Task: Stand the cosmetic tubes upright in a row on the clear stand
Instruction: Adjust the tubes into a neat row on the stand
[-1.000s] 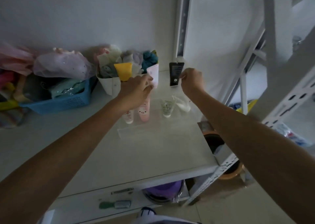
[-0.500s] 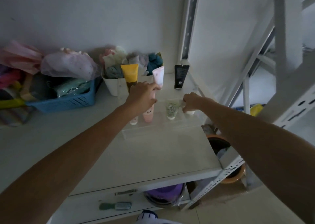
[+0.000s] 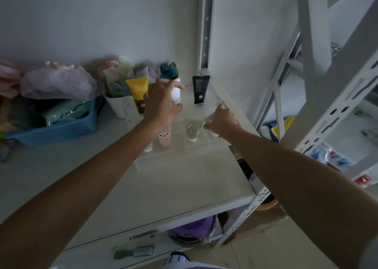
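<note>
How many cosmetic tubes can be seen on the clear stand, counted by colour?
Yellow tube: 1
Black tube: 1
Pale pink tube under the left hand: 1
Pink tube: 1
Green tube: 1
White-capped tube, mostly hidden by the forearm: 1
Clear tube in the right hand: 1
Total: 7

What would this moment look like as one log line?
left hand: on pale pink tube, upper tier | right hand: at small tube, lower tier, grip unclear | black tube: upright | clear stand

At frame centre, the left hand [image 3: 161, 103] closes around a pale pink tube [image 3: 176, 93] on the clear stand [image 3: 184, 154]; the right hand [image 3: 222, 122] seemingly pinches a white tube [image 3: 210, 118] beside the green tube [image 3: 191, 128].
</note>
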